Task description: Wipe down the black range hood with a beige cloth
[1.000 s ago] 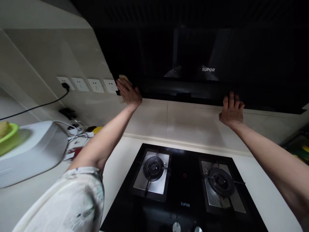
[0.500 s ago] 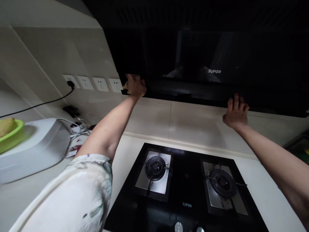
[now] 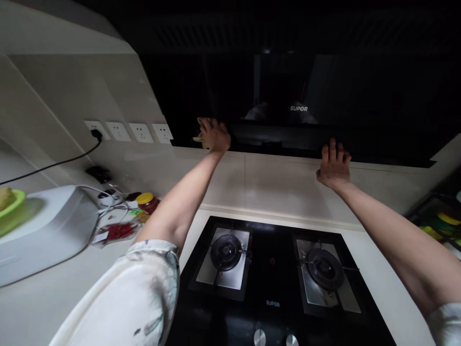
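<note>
- Step: wiping lower front edge of black range hood [image 3: 324, 96], judging by the hands.
- Left hand [image 3: 215, 134] pressed to hood's lower-left edge; grip closed around a pale cloth [image 3: 199, 140], a bit of it poking out left of the fingers.
- Right hand [image 3: 333, 166] flat, fingers spread, holding nothing; braced on hood's bottom lip, right of the logo.
- Next move prob. needs steady pressure along the hood edge, w/ right hand as brace.
- Writing: "SUPOR" on hood front; "SUPOR" again on gas hob [image 3: 272, 283] below hood. Nothing else legible.
</note>
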A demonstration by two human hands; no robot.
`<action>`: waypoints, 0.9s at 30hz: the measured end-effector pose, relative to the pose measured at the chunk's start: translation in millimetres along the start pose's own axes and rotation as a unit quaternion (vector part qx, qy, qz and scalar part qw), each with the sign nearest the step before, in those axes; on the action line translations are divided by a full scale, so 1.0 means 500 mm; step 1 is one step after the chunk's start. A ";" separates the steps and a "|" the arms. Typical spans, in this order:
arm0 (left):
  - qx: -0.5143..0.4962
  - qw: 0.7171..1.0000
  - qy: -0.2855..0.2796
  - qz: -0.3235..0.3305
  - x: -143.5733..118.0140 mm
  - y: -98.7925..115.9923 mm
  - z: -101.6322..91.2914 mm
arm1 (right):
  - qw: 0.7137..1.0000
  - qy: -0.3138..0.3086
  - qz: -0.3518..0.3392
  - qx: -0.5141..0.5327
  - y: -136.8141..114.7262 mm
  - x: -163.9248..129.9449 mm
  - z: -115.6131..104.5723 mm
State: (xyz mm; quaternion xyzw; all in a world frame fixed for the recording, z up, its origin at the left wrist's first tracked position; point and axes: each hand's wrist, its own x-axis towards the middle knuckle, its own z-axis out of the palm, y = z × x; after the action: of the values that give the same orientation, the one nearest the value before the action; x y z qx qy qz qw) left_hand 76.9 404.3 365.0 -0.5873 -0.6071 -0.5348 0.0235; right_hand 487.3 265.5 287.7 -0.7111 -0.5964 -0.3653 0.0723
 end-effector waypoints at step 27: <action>0.033 0.950 -0.150 0.271 -0.114 0.023 0.021 | 0.997 0.015 -0.040 0.061 0.023 -0.007 0.015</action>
State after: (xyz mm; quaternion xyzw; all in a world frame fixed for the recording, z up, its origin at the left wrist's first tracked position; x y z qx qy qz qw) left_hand 109.3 369.4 330.0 -0.8020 -0.4389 -0.3938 0.0952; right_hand 500.8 263.7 283.9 -0.6751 -0.6447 -0.3414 0.1101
